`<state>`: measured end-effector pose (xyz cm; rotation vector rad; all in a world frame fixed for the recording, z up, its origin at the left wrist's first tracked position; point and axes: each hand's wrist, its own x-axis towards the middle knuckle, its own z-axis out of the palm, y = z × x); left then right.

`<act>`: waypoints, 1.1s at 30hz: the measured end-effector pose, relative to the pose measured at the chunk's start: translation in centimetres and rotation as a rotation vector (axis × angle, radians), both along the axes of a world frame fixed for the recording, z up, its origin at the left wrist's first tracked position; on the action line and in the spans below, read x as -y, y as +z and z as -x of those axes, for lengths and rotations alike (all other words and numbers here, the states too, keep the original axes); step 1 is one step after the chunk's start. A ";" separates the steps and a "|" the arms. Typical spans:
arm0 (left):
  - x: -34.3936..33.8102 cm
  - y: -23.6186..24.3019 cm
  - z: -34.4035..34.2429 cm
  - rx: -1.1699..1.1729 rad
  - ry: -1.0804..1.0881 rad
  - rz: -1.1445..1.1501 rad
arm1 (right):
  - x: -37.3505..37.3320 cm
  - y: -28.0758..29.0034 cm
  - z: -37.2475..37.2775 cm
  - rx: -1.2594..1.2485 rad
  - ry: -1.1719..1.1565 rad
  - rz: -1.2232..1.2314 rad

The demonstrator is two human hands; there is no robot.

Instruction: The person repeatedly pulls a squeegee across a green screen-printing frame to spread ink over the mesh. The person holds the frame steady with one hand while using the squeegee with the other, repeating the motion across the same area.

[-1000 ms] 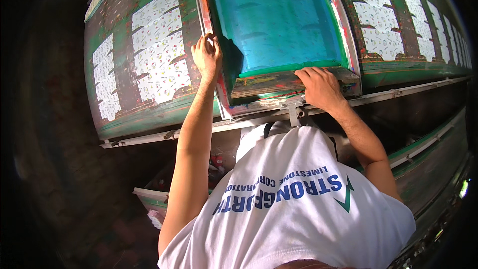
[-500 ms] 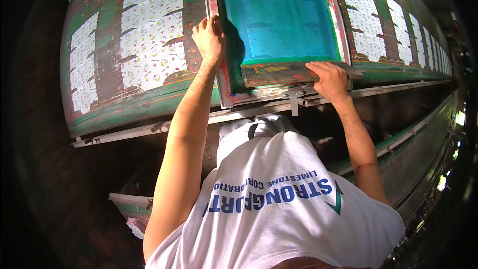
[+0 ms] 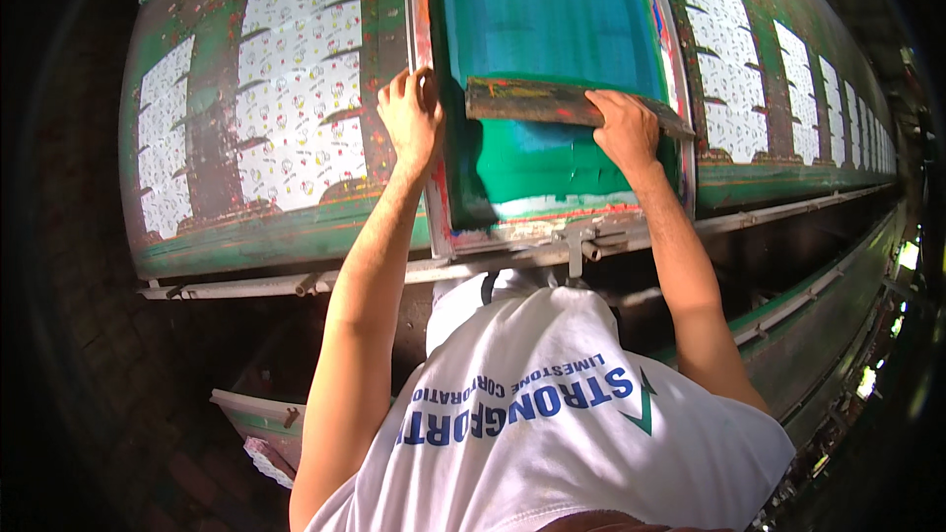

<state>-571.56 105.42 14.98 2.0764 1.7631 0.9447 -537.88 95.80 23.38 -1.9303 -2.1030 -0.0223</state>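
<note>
My right hand [image 3: 627,128] grips a paint-stained wooden squeegee [image 3: 532,103], which lies crosswise on a screen printing frame [image 3: 440,207]. Beyond the squeegee the mesh [image 3: 552,20] looks blue-green and streaked. On the near side, bright green ink [image 3: 542,163] covers the screen. The fingers of my left hand [image 3: 410,118] are curled over the frame's left rail and hold it. The squeegee's lower edge against the mesh is hidden from me.
The frame sits on a long green table [image 3: 394,227]. White printed sheets [image 3: 301,89] lie left of it, and more sheets [image 3: 726,69] run off to the right. A metal rail [image 3: 256,288] with a bracket [image 3: 575,248] follows the near edge. Another long table [image 3: 818,310] stands at right.
The squeegee in my right hand has moved away from the frame's near end, up the screen. Green ink now shows on its near side. My left hand stays on the left rail.
</note>
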 end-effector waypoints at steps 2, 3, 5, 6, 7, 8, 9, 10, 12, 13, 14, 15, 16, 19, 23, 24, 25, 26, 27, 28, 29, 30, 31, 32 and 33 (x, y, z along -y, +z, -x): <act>0.0 0.4 0.0 -0.023 -0.014 0.017 | -4.8 -0.3 -1.1 -0.015 -0.015 -0.007; 0.0 0.6 0.0 -0.034 -0.017 0.022 | -7.4 -0.3 -1.7 0.001 -0.035 0.026; 0.0 1.0 -0.1 -0.047 -0.022 0.026 | -12.8 -0.2 -3.1 0.040 -0.066 0.067; 0.1 1.2 -0.2 -0.048 -0.023 0.027 | -15.6 -0.2 -3.7 0.058 -0.079 0.091; 0.1 1.4 -0.3 -0.046 -0.017 0.038 | -18.1 -0.2 -4.3 0.086 -0.079 0.103; 0.1 1.5 -0.5 -0.052 -0.012 0.035 | -20.8 -0.2 -5.0 0.114 -0.078 0.115; 0.1 1.7 -0.6 -0.059 -0.009 0.037 | -23.3 -0.3 -5.6 0.127 -0.080 0.113; 0.1 1.9 -0.7 -0.069 -0.006 0.041 | -25.7 -0.4 -6.2 0.136 -0.081 0.109; 0.0 2.1 -0.9 -0.091 0.001 0.038 | -30.3 -0.2 -7.1 0.165 -0.103 0.131; 0.0 2.2 -1.0 -0.106 0.007 0.041 | -32.0 0.0 -7.6 0.155 -0.086 0.130; -0.1 2.3 -1.1 -0.119 0.017 0.051 | -33.6 0.4 -8.1 0.141 -0.075 0.132; -0.2 2.3 -1.2 -0.125 0.013 0.035 | -35.3 1.1 -8.5 0.156 -0.056 0.184; -0.3 2.3 -1.2 -0.127 0.015 0.027 | -36.4 1.9 -9.3 0.133 -0.026 0.221; -0.2 2.3 -1.5 -0.120 0.036 0.001 | -38.9 3.6 -9.9 0.146 0.010 0.213; -0.3 2.5 -1.7 -0.162 0.044 -0.023 | -41.0 3.1 -9.6 0.121 0.010 0.263; -0.4 2.6 -1.8 -0.168 0.041 -0.020 | -41.7 2.7 -9.5 0.193 0.015 0.261; -0.4 2.7 -1.8 -0.172 0.041 -0.013 | -42.1 2.2 -9.5 0.207 0.038 0.221; -0.3 2.8 -1.8 -0.176 0.042 -0.003 | -42.6 2.1 -9.7 0.206 0.067 0.244; -0.3 2.8 -1.8 -0.167 0.041 0.000 | -42.9 2.0 -10.0 0.206 0.098 0.270; -0.3 2.8 -1.8 -0.174 0.043 0.004 | -42.9 1.9 -10.3 0.209 0.128 0.299; -0.3 2.7 -1.7 -0.176 0.043 0.004 | -42.7 2.0 -10.5 0.156 0.181 0.341; -0.3 2.6 -1.8 -0.177 0.042 0.005 | -42.3 2.3 -10.8 0.103 0.232 0.383; -0.2 2.5 -1.8 -0.167 0.037 0.004 | -41.5 2.5 -10.7 0.048 0.286 0.425; -0.2 2.4 -1.7 -0.160 0.031 0.000 | -40.2 2.5 -10.2 0.109 0.282 0.417; -0.1 2.4 -1.5 -0.151 0.027 -0.007 | -38.7 2.6 -9.5 0.168 0.279 0.406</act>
